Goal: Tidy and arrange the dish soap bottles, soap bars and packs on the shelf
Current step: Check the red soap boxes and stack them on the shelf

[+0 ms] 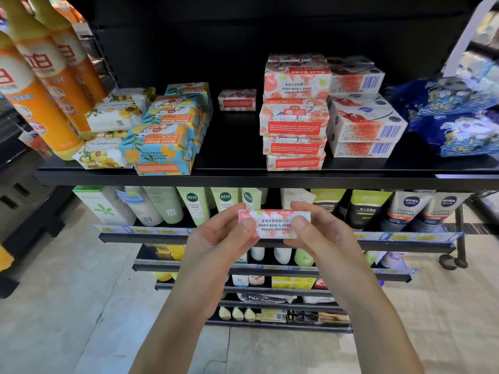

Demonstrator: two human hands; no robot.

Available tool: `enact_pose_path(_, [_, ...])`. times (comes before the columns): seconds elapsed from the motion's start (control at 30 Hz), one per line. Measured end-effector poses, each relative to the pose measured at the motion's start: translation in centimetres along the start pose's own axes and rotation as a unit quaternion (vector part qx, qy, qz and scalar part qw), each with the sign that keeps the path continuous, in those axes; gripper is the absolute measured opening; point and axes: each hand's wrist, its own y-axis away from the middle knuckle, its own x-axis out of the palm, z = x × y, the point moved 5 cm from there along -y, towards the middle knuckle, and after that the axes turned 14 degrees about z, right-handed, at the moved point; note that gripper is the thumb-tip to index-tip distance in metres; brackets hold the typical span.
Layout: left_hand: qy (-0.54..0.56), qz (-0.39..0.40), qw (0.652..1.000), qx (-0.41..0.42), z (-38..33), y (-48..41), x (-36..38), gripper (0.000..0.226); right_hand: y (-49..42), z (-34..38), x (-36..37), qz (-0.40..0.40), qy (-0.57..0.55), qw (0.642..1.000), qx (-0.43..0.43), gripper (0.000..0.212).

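Gripping opposite ends, left hand (221, 233) and right hand (321, 228) hold the pomegranate goat's milk soap bar (274, 223) between them, below the shelf (243, 176).

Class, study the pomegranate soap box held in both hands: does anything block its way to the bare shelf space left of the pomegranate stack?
Nothing visible does. The pomegranate soap box is below the shelf edge; the bare space ahead is open, with one small box only at its back.
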Motion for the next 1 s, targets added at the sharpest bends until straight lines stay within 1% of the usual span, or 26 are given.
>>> enact_pose_path(0.13, [0.0, -0.001, 1.0, -0.001, 0.2, -0.1, 0.0, 0.052, -0.2, -0.1, 0.0, -0.008, -0.002, 1.0, 0.009, 0.057])
enact_pose_path(0.27, [0.001, -0.008, 1.0, -0.005, 0.2, -0.1, 0.0, 0.05, -0.2, -0.3, -0.1, -0.014, -0.017, 1.0, 0.011, 0.056])
enact_pose_path(0.47, [-0.02, -0.001, 1.0, -0.008, 0.1, -0.1, -0.2, 0.053, -0.3, -0.7, -0.3, -0.007, -0.057, 0.998, -0.007, 0.047])
enact_pose_path(0.53, [-0.019, 0.014, 1.0, -0.007, -0.1, -0.1, -0.1, 0.057, -0.3, -0.8, -0.5, 0.002, -0.056, 0.998, -0.016, 0.052])
enact_pose_path(0.63, [-0.011, 0.026, 1.0, -0.01, -0.3, -0.2, 0.1, 0.059, -0.3, -0.6, -0.7, 0.023, -0.026, 0.999, -0.042, 0.058])
enact_pose_path(0.7, [0.013, 0.007, 1.0, -0.013, -0.1, -0.3, -0.3, 0.057, -0.2, -0.3, -0.7, 0.036, -0.014, 0.997, -0.066, 0.062])
enact_pose_path(0.87, [0.05, 0.001, 0.998, -0.027, 0.5, -0.3, -0.5, 0.044, 0.1, 0.8, -0.1, 0.069, -0.001, 0.99, -0.123, 0.065])
enact_pose_path(1.0, [0.044, -0.009, 0.999, -0.015, 0.4, -0.4, -0.4, 0.04, 0.0, 1.1, 0.1, 0.068, 0.087, 0.985, -0.132, 0.067])
